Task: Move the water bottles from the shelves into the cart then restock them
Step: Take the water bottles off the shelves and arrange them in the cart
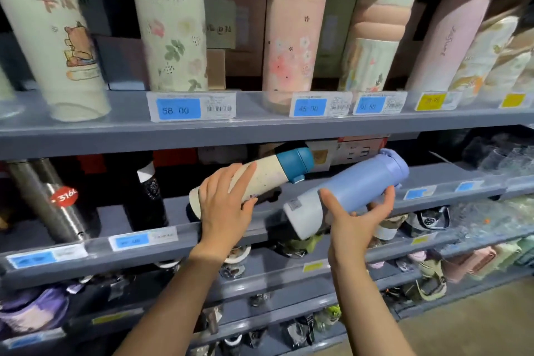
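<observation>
The left hand (224, 201) wraps around the lower body of a cream bottle with a blue cap (254, 176), tilted cap-up at the middle shelf (179, 235). The right hand (354, 212) cradles a lavender bottle (355, 185) from beneath, thumb and fingers curled around it. Both are slanted, probably to pass under the upper shelf (260, 130). No cart is in view.

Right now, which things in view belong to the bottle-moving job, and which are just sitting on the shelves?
In the job:
- cream bottle with blue cap, tilted, gripped by the left hand
- lilac bottle, tilted, held by the right hand

Just there:
- pink floral bottle, upright on the upper shelf
- steel bottle
- price tag reading 58 00
</observation>
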`<move>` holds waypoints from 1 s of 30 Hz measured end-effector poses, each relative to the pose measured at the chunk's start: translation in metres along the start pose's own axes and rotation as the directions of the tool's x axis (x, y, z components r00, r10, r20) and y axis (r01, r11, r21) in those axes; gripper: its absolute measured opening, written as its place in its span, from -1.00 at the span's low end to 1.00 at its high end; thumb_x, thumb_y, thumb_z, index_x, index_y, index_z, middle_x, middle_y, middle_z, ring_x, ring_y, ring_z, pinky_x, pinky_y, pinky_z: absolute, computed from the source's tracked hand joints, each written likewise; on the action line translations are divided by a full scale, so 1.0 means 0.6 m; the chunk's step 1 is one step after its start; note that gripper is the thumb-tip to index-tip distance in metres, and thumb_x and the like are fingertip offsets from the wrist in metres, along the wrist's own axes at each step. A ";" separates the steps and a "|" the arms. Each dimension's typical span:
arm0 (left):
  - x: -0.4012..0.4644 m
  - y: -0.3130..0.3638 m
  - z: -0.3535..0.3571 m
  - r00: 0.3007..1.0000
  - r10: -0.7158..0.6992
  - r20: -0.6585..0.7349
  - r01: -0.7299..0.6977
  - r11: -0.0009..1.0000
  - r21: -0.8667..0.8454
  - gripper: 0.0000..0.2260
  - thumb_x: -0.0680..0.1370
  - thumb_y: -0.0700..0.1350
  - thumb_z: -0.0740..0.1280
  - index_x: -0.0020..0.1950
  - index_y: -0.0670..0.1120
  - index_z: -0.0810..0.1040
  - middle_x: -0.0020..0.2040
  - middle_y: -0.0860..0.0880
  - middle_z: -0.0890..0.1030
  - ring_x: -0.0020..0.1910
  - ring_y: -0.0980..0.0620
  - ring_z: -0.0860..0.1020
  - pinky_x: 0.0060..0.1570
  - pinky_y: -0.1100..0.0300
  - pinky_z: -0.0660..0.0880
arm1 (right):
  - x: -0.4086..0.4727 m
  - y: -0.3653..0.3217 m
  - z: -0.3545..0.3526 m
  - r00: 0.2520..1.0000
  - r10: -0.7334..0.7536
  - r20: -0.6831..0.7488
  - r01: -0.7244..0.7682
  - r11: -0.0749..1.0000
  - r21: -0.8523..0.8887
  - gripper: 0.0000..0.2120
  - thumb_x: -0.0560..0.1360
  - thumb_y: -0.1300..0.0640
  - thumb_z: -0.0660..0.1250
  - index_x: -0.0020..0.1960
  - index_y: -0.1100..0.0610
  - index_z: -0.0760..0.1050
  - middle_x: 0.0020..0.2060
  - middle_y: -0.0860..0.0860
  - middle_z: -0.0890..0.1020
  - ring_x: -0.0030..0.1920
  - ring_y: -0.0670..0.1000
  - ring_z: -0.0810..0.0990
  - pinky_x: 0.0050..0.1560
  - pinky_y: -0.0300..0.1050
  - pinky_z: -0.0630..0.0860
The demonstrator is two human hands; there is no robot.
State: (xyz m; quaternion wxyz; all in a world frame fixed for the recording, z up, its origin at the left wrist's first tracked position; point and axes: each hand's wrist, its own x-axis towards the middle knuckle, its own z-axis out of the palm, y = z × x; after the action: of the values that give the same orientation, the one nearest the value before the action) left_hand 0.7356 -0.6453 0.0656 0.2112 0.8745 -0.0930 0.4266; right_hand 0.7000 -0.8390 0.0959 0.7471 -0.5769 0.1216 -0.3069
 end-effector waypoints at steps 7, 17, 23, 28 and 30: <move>0.007 0.000 0.048 1.000 0.028 -0.009 -0.028 0.999 0.034 -0.43 0.39 -0.05 0.41 0.38 0.01 0.37 0.15 -0.12 0.52 0.13 -0.10 0.38 0.20 -0.02 0.27 | 0.053 0.021 0.027 0.998 -0.022 -0.061 0.024 0.999 0.026 0.02 0.27 0.24 0.59 0.49 -0.17 0.05 0.38 0.04 0.30 0.27 0.06 0.48 0.21 0.05 0.52; -0.010 -0.003 0.079 0.984 -0.161 -0.078 0.165 0.985 0.046 -0.51 0.50 0.05 0.26 0.40 -0.01 0.29 0.20 -0.15 0.40 0.18 -0.17 0.37 0.14 -0.13 0.45 | 0.101 0.039 0.058 0.999 -0.019 0.029 0.019 1.000 -0.002 0.02 0.32 0.21 0.57 0.52 -0.17 -0.02 0.38 -0.07 0.20 0.21 -0.05 0.40 0.09 -0.22 0.44; -0.010 -0.014 0.077 0.966 -0.205 -0.158 0.227 0.965 0.134 -0.52 0.52 0.08 0.25 0.40 0.00 0.25 0.20 -0.14 0.31 0.16 -0.18 0.38 -0.05 -0.12 0.55 | 0.093 0.062 0.093 0.988 0.002 0.153 0.006 0.999 -0.051 0.04 0.32 0.19 0.57 0.53 -0.15 -0.04 0.43 -0.05 0.18 0.21 -0.09 0.38 -0.01 -0.45 0.40; -0.010 -0.021 0.075 0.956 -0.233 -0.178 0.263 0.949 0.174 -0.48 0.53 0.11 0.27 0.41 0.01 0.19 0.18 -0.18 0.34 0.13 -0.19 0.41 -0.19 -0.07 0.60 | 0.081 0.072 0.122 0.967 -0.055 0.250 0.093 0.986 -0.139 0.05 0.29 0.18 0.59 0.54 -0.02 -0.01 0.41 -0.06 0.16 0.34 -0.10 0.28 0.28 -0.33 0.28; -0.010 -0.023 0.074 0.962 -0.195 -0.193 0.236 0.947 0.219 -0.47 0.53 0.13 0.24 0.43 0.04 0.13 0.18 -0.17 0.31 0.14 -0.17 0.39 -0.20 -0.04 0.60 | 0.078 0.080 0.130 0.954 -0.045 0.296 0.097 0.982 -0.163 0.05 0.28 0.17 0.60 0.54 0.02 -0.01 0.34 -0.12 0.15 0.39 -0.05 0.24 0.34 -0.23 0.25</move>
State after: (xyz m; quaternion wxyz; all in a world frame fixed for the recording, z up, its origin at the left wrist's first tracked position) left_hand 0.7677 -0.6530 0.0328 0.1566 0.8593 0.0736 0.4814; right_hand 0.7939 -0.7987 0.0830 0.6914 -0.6834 0.0160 -0.2337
